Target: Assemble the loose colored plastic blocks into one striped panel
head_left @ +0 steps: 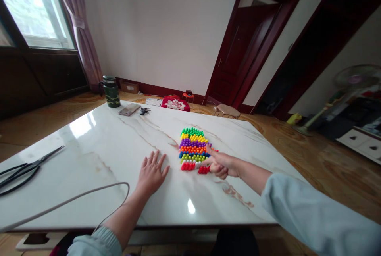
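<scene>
Small shiny beads (193, 144) lie on the white marbled table (98, 192) in colour bands: green, yellow, purple, orange, blue, light green, white and red. My right hand (223, 164) is over the near right side of them. Its index finger reaches out to the white and red rows, the thumb points up apart from it, and the other fingers curl in. No held bead shows there. The hand covers part of the nearest rows. To the left of the beads, my left hand (152, 172) rests palm down on the tabletop, fingers spread, holding nothing.
Black-handled scissors (32, 166) lie at the left, and a grey cable (74, 197) loops beside my left forearm. A camouflage flask (111, 91), a phone (129, 109) and keys (144, 110) occupy the far left corner. A stool (228, 110) stands beyond the far edge.
</scene>
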`<state>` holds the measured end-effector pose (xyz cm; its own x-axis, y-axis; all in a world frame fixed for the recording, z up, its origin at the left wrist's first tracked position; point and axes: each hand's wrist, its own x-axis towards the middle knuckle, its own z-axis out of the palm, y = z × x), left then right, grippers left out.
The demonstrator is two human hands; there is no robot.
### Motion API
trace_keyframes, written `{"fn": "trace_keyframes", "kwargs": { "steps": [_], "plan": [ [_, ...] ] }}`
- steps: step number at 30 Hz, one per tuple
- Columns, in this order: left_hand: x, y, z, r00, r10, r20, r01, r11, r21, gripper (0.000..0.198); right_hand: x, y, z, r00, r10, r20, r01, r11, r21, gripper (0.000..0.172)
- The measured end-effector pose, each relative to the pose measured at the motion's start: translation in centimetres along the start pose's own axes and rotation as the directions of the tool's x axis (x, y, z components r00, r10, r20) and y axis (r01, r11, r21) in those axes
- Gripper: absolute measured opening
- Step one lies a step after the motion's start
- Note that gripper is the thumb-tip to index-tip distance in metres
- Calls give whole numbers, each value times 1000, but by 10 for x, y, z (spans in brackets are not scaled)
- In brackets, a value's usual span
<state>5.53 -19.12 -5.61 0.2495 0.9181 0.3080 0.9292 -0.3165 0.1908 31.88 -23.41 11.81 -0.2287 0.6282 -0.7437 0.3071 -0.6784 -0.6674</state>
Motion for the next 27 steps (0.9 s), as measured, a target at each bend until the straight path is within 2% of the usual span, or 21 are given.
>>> {"fn": "trace_keyframes", "kwargs": {
  "steps": [2,4,6,8,10,12,14,17,21,27],
  "plan": [
    [0,0,0,1000,-5,-5,5,1000,-6,55,-1,-46,-9,979,-161,-127,162,987,-8,78],
    [0,1,-1,1000,-11,-6,11,1000,-15,55,1,-99,-24,899,-354,-259,366,931,0,79],
    [1,2,-3,1000,-11,1,11,1000,-25,55,10,-148,-41,788,-498,-363,529,848,-15,82],
    [1,2,-5,1000,-15,12,16,999,-33,56,28,-180,-53,733,-548,-403,592,806,-20,80],
    [1,3,-7,999,-27,26,28,999,-43,56,55,-191,-60,741,-518,-428,571,821,-6,74],
    [2,4,-9,998,-42,36,44,998,-52,55,85,-183,-60,794,-432,-428,485,874,17,68],
    [2,4,-9,998,-50,44,52,997,-60,55,110,-164,-58,862,-330,-385,374,927,42,65],
    [2,4,-10,997,-49,52,53,996,-67,56,126,-131,-54,935,-215,-281,244,967,70,63],
    [2,4,-10,998,-46,37,48,997,-66,55,110,-99,-48,974,-143,-178,159,984,81,67],
    [2,5,-8,999,-41,21,42,997,-59,55,73,-61,-25,988,-73,-138,88,991,103,75]
  ]
}}
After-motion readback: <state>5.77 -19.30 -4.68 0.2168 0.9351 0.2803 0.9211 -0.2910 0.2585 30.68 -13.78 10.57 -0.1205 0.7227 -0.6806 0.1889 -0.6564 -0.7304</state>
